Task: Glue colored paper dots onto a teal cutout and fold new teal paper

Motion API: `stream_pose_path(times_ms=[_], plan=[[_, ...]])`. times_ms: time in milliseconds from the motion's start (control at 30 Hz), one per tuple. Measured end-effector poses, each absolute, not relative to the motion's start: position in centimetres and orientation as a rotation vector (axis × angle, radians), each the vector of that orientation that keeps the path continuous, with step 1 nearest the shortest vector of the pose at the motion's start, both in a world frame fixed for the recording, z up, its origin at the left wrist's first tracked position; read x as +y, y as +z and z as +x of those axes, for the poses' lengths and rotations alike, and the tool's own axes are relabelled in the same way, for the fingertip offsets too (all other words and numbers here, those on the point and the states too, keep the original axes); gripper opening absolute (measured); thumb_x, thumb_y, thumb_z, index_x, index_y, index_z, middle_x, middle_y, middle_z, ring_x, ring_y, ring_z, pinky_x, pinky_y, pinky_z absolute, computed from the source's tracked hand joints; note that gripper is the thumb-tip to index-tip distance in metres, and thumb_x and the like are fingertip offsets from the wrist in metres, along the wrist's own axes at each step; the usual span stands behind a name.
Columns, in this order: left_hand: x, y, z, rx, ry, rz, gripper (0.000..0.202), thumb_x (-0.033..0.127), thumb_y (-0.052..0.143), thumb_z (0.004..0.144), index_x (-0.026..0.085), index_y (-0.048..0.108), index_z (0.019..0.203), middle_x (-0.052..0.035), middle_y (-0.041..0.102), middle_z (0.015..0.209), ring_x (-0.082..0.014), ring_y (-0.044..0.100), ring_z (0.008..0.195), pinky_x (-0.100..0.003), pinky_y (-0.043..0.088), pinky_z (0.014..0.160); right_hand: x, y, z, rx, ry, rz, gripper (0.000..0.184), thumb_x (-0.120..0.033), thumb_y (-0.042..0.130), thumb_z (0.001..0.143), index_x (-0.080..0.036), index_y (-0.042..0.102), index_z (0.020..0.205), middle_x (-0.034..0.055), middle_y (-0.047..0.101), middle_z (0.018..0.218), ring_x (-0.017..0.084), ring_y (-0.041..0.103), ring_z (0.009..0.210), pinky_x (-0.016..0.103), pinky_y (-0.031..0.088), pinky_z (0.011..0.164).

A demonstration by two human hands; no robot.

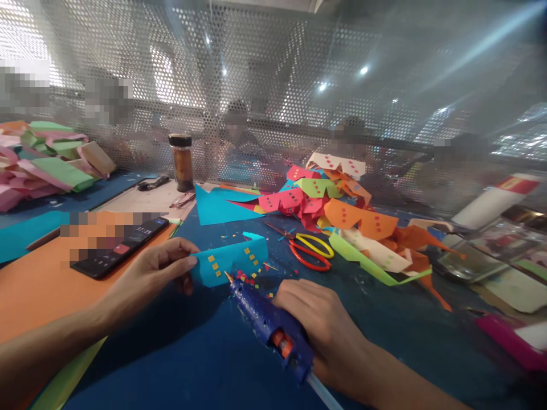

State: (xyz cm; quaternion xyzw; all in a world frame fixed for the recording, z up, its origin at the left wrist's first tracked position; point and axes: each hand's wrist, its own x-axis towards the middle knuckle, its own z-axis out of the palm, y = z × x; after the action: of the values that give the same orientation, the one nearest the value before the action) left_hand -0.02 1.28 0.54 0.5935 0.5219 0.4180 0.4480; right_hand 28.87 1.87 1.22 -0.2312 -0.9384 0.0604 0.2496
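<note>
My left hand (171, 265) pinches the left end of a blue paper mask (233, 259) between thumb and fingers. Small yellow squares sit on the mask in two slanted groups. My right hand (314, 319) is wrapped round a dark blue hot glue gun (267, 322), with a clear glue stick (322, 390) protruding from its rear. Its nozzle points at the mask's lower edge, close to the left group of squares; I cannot tell whether it touches. Tiny red and yellow paper bits (248, 279) lie scattered by the nozzle.
Red-and-yellow-handled scissors (310, 252) lie beyond the mask. Behind them is a pile of colourful paper masks (316, 193). A phone (122, 247) rests on orange paper (38, 290) at left, near a dark-capped jar (182, 162). A perforated metal screen (273, 80) stands at the back.
</note>
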Motion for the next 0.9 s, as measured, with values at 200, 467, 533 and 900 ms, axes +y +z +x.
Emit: stream_pose_path(times_ms=[200, 467, 533, 900], plan=[[1.4, 0.8, 0.1, 1.319, 1.050, 1.442, 0.027, 0.047, 0.063, 0.085, 0.020, 0.062, 0.087, 0.0030, 0.065, 0.060, -0.0155, 0.063, 0.060, -0.027, 0.050, 0.060, 2.2, 1.3, 29.4, -2.458, 0.083, -0.608, 0.010, -0.016, 0.046, 0.091, -0.017, 0.055, 0.095, 0.0043, 0.065, 0.081, 0.016, 0.056, 0.066, 0.029, 0.040, 0.060], [1.6, 0.4, -0.6, 1.275, 1.110, 1.443, 0.028, 0.047, 0.064, 0.087, 0.020, 0.062, 0.090, 0.0023, 0.065, 0.065, -0.0159, 0.063, 0.063, -0.028, 0.048, 0.063, 2.0, 2.2, 31.8, -2.359, -0.086, -0.879, 0.011, -0.020, 0.051, 0.093, -0.018, 0.058, 0.101, 0.0049, 0.072, 0.082, 0.020, 0.070, 0.073, 0.030, 0.047, 0.065], [1.6, 0.3, -0.7, 1.257, 1.127, 1.442, 0.027, 0.046, 0.065, 0.087, 0.019, 0.062, 0.091, 0.0021, 0.065, 0.064, -0.0159, 0.063, 0.062, -0.028, 0.047, 0.063, 1.3, 2.0, 32.9, -2.349, -0.150, -1.093, 0.011, -0.025, 0.058, 0.092, -0.019, 0.060, 0.101, 0.0053, 0.072, 0.082, 0.022, 0.070, 0.075, 0.031, 0.048, 0.066], [0.5, 0.9, 0.4, 1.231, 1.139, 1.474, 0.032, 0.050, 0.068, 0.083, 0.020, 0.060, 0.090, 0.0011, 0.068, 0.060, -0.0169, 0.064, 0.059, -0.029, 0.047, 0.062, -2.8, 0.4, 37.3, -2.321, 0.062, -1.735, 0.025, -0.026, 0.069, 0.084, -0.019, 0.062, 0.108, 0.0082, 0.073, 0.102, 0.029, 0.071, 0.095, 0.041, 0.052, 0.079]])
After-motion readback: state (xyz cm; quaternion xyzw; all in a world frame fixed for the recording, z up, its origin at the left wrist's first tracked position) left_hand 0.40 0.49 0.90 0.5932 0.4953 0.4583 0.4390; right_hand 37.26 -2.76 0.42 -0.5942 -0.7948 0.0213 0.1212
